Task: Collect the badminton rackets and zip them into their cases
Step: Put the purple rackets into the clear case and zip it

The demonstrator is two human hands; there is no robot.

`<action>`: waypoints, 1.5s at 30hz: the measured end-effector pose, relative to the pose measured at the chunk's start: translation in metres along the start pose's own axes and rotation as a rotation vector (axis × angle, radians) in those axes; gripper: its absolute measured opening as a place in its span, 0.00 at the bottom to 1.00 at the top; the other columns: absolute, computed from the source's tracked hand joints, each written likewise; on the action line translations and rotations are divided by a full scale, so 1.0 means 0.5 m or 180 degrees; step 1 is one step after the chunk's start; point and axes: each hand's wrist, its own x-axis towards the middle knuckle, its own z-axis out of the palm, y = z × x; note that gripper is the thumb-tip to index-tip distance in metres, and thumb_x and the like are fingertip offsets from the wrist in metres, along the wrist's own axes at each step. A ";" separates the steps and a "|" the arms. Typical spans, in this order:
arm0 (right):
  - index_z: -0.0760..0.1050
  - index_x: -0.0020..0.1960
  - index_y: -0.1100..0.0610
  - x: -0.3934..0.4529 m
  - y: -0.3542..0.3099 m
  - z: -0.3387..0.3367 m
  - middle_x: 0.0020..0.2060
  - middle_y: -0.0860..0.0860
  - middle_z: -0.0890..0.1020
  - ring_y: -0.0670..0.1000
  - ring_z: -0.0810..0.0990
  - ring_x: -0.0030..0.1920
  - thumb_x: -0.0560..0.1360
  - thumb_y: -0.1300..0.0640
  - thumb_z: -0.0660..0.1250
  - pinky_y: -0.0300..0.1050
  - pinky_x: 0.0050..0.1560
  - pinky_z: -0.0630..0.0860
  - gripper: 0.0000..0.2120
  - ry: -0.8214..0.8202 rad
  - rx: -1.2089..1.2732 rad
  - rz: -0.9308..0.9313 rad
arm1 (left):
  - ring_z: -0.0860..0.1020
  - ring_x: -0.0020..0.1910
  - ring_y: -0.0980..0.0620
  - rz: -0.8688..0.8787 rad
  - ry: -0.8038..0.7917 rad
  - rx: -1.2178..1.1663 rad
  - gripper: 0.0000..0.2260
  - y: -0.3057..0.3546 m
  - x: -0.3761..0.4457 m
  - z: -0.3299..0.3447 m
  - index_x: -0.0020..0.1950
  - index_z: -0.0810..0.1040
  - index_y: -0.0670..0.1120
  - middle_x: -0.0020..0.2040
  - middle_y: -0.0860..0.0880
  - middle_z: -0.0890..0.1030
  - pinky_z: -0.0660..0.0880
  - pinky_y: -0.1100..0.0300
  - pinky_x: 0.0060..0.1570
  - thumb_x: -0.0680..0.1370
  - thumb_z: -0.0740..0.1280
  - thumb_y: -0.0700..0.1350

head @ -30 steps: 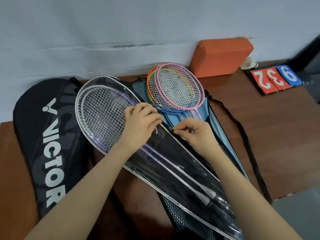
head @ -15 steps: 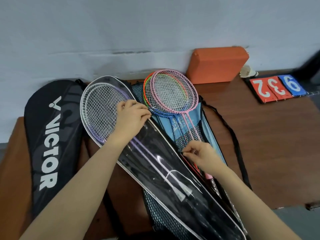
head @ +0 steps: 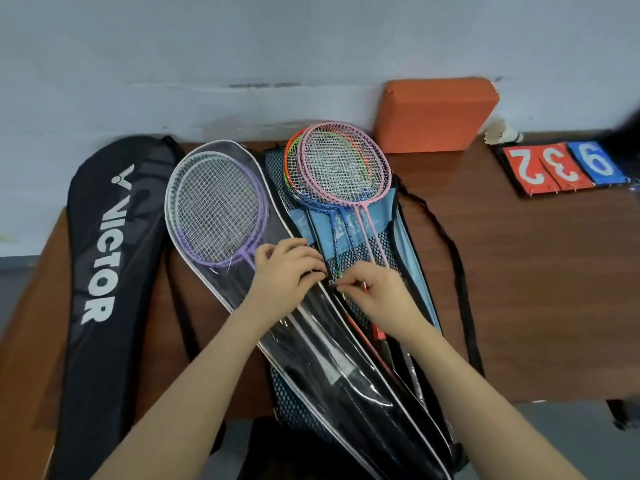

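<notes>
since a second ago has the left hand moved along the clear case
Yes: the left hand slid from over the purple racket head down to its throat, on the clear case.

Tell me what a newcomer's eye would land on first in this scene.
Probably the fan of pink, orange and blue rackets at centre, lying on the blue mesh case. Just left of it, the purple and white rackets sit inside the clear plastic case, where the left hand presses down and the right hand pinches at its edge. The black case with white VICTOR lettering lies far left.
</notes>
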 end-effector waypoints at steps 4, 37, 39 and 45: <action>0.80 0.43 0.58 -0.025 0.008 -0.007 0.38 0.49 0.82 0.50 0.80 0.41 0.72 0.61 0.70 0.53 0.45 0.77 0.01 -0.0008 -0.0086 0.0049 | 0.73 0.60 0.48 -0.0072 0.0144 0.0137 0.10 0.012 0.002 0.009 0.43 0.83 0.53 0.50 0.58 0.81 0.54 0.55 0.51 0.75 0.62 0.51; 0.82 0.40 0.57 -0.265 0.147 -0.164 0.35 0.48 0.83 0.44 0.80 0.36 0.71 0.64 0.72 0.38 0.40 0.77 0.04 0.0342 0.0566 0.0887 | 0.66 0.67 0.53 -0.0539 0.0296 -0.0507 0.07 0.214 -0.011 0.162 0.47 0.82 0.51 0.54 0.57 0.78 0.49 0.60 0.51 0.78 0.64 0.47; 0.81 0.39 0.57 -0.295 0.164 -0.176 0.35 0.48 0.83 0.47 0.81 0.37 0.71 0.65 0.72 0.42 0.41 0.78 0.04 0.0569 0.0663 0.1084 | 0.66 0.67 0.53 -0.0659 0.0279 -0.0500 0.08 0.224 0.009 0.170 0.48 0.82 0.50 0.54 0.56 0.79 0.51 0.58 0.53 0.78 0.64 0.47; 0.81 0.39 0.56 -0.308 0.160 -0.170 0.36 0.48 0.83 0.51 0.81 0.39 0.71 0.65 0.71 0.45 0.43 0.79 0.05 0.0839 0.0775 0.1032 | 0.66 0.65 0.53 0.0085 -0.0308 -0.0027 0.10 0.283 -0.003 0.175 0.55 0.78 0.54 0.59 0.58 0.76 0.52 0.55 0.56 0.80 0.59 0.52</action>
